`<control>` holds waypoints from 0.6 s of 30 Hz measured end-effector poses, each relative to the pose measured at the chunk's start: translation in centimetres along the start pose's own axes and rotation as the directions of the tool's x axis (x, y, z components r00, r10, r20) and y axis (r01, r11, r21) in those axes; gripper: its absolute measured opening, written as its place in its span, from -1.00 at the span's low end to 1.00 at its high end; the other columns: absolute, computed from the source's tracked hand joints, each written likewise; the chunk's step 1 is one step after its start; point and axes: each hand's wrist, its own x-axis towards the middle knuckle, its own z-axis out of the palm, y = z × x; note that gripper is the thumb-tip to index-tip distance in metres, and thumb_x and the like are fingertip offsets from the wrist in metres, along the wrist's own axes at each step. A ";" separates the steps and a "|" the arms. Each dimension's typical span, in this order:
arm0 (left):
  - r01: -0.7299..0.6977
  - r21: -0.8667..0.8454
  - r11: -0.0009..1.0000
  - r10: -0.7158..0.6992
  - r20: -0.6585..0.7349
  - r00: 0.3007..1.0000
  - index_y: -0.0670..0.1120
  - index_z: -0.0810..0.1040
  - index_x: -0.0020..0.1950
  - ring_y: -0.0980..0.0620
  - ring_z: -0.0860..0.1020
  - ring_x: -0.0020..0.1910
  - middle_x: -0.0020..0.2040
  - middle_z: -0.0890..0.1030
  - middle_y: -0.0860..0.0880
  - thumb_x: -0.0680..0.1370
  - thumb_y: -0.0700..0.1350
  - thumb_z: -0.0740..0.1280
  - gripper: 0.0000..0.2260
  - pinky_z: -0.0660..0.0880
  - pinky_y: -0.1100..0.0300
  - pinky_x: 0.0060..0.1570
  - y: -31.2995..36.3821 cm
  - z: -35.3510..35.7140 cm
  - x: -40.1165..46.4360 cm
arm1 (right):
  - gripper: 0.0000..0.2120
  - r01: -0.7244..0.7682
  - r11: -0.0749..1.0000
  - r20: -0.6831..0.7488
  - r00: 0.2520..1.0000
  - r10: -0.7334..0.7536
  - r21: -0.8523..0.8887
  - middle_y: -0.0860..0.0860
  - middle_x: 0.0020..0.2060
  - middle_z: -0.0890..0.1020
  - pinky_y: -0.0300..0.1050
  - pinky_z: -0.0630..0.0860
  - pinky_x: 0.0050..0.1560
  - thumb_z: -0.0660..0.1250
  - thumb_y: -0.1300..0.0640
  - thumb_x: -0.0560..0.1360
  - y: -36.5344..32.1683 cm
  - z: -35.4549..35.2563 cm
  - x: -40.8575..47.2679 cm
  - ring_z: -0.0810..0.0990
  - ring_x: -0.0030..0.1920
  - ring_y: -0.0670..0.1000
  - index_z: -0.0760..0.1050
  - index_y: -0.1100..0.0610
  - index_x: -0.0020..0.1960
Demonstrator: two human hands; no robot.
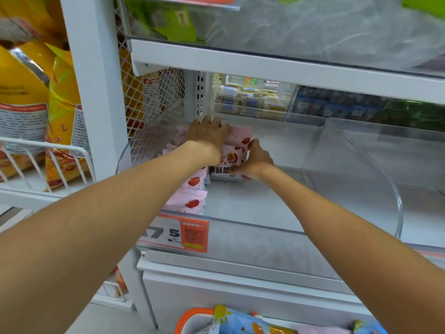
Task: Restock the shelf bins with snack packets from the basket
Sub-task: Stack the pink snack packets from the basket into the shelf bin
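Nearest, at the bottom edge of the view, an orange-rimmed basket (192, 319) holds blue snack packets (243, 326) printed with a yellow sun. Above it runs the front lip of a clear shelf bin (361, 179), with an orange and white price tag (183, 233) clipped at its left front corner. Inside the bin, along its left wall, pink packets (192, 201) with a red fruit picture lie in an overlapping row from front to back. Further in, the right hand (255, 160) pinches the right edge of a pink packet (231, 162), thumb on top, the packet bearing dark printed characters across its lower part. The left hand (209, 135) lies over the packets at the back left corner, fingers curled down onto them, probably gripping one, though the blur hides the fingertips. Beyond, another clear bin (252, 100) holds pale wrapped items, and yellow bags (29, 92) stand on the neighbouring wire shelf (48, 150) at left.
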 end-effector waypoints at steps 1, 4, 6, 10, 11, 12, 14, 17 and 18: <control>0.005 0.012 1.000 -0.005 0.023 1.000 -0.01 0.21 0.44 -0.12 0.22 0.40 0.39 0.30 -0.10 0.43 -0.07 0.45 -0.34 0.22 -0.01 0.33 0.0 0.0 0.0 | -0.38 -0.042 0.991 0.049 0.998 0.036 0.128 0.12 0.16 0.50 -0.07 0.64 -0.12 0.53 0.24 0.33 0.1 -0.3 0.0 0.59 0.07 0.15 0.22 0.10 0.22; 0.026 0.029 0.999 -0.027 0.049 0.998 -0.01 0.21 0.45 -0.12 0.23 0.40 0.39 0.30 -0.10 0.45 -0.10 0.44 -0.36 0.23 -0.02 0.34 0.3 0.1 -0.1 | -0.35 -0.151 0.943 0.184 0.978 0.098 0.298 0.18 0.16 0.54 -0.09 0.65 -0.13 0.50 0.37 0.33 0.6 -1.2 -0.2 0.67 -0.04 0.15 0.25 0.10 0.28; 0.033 0.028 0.999 -0.034 0.043 0.998 -0.03 0.20 0.45 -0.12 0.23 0.40 0.38 0.30 -0.10 0.44 -0.11 0.44 -0.35 0.24 -0.02 0.33 0.5 0.2 0.0 | -0.31 -0.158 0.952 0.186 0.976 0.111 0.262 0.19 0.16 0.53 -0.08 0.63 -0.05 0.50 0.36 0.33 0.8 -1.5 -0.3 0.67 -0.05 0.14 0.24 0.16 0.34; 0.042 -0.026 0.999 -0.042 0.008 0.999 -0.08 0.19 0.44 -0.13 0.24 0.38 0.37 0.30 -0.12 0.40 -0.13 0.47 -0.31 0.26 -0.01 0.30 0.6 0.2 -0.2 | -0.29 -0.128 0.971 0.175 0.980 0.093 0.201 0.15 0.06 0.58 -0.13 0.61 -0.12 0.53 0.28 0.33 0.2 -1.7 -0.6 0.66 -0.15 0.09 0.24 0.20 0.36; 0.041 -0.041 0.998 -0.040 0.013 0.999 -0.09 0.20 0.44 -0.13 0.26 0.37 0.36 0.31 -0.12 0.39 -0.12 0.48 -0.29 0.26 0.00 0.29 0.6 0.0 -0.4 | -0.29 -0.122 0.978 0.179 0.980 0.091 0.172 0.14 0.03 0.57 -0.14 0.61 -0.14 0.53 0.27 0.33 0.1 -1.8 -0.7 0.65 -0.15 0.08 0.23 0.20 0.36; 0.044 -0.059 0.997 -0.043 0.025 0.999 -0.09 0.20 0.44 -0.12 0.27 0.36 0.36 0.31 -0.11 0.38 -0.12 0.48 -0.29 0.27 0.00 0.29 0.7 -0.2 -0.5 | -0.28 -0.115 0.985 0.177 0.980 0.091 0.127 0.12 0.02 0.56 -0.13 0.60 -0.13 0.53 0.25 0.34 0.0 -2.0 -0.8 0.64 -0.14 0.08 0.22 0.20 0.37; 0.067 -0.097 0.993 -0.063 0.052 0.997 -0.08 0.21 0.45 -0.12 0.28 0.36 0.37 0.32 -0.10 0.39 -0.12 0.48 -0.29 0.30 0.00 0.27 0.6 -1.0 -0.9 | -0.28 -0.107 0.994 0.134 0.986 0.101 0.038 0.11 0.07 0.54 -0.10 0.62 -0.07 0.53 0.20 0.35 -0.2 -2.6 -1.2 0.65 -0.07 0.08 0.23 0.20 0.38; 0.096 -0.159 0.983 -0.092 0.036 0.995 -0.08 0.30 0.42 -0.12 0.33 0.33 0.34 0.36 -0.10 0.44 -0.11 0.41 -0.43 0.36 0.00 0.21 0.5 -2.6 -2.3 | -0.41 -0.101 0.995 0.065 0.993 0.102 -0.020 0.15 0.15 0.56 -0.05 0.61 0.01 0.50 0.13 0.39 -0.4 -4.0 -3.0 0.65 -0.03 0.10 0.35 0.20 0.33; 0.101 -0.204 0.974 -0.099 0.022 0.995 -0.10 0.34 0.38 -0.12 0.35 0.30 0.32 0.38 -0.11 0.47 -0.12 0.37 -0.50 0.37 0.00 0.19 0.7 -3.1 -2.9 | -0.49 -0.083 0.997 0.058 0.995 0.083 -0.010 0.15 0.13 0.58 -0.07 0.62 -0.01 0.49 0.12 0.40 -0.4 -4.5 -3.8 0.66 -0.05 0.09 0.41 0.21 0.28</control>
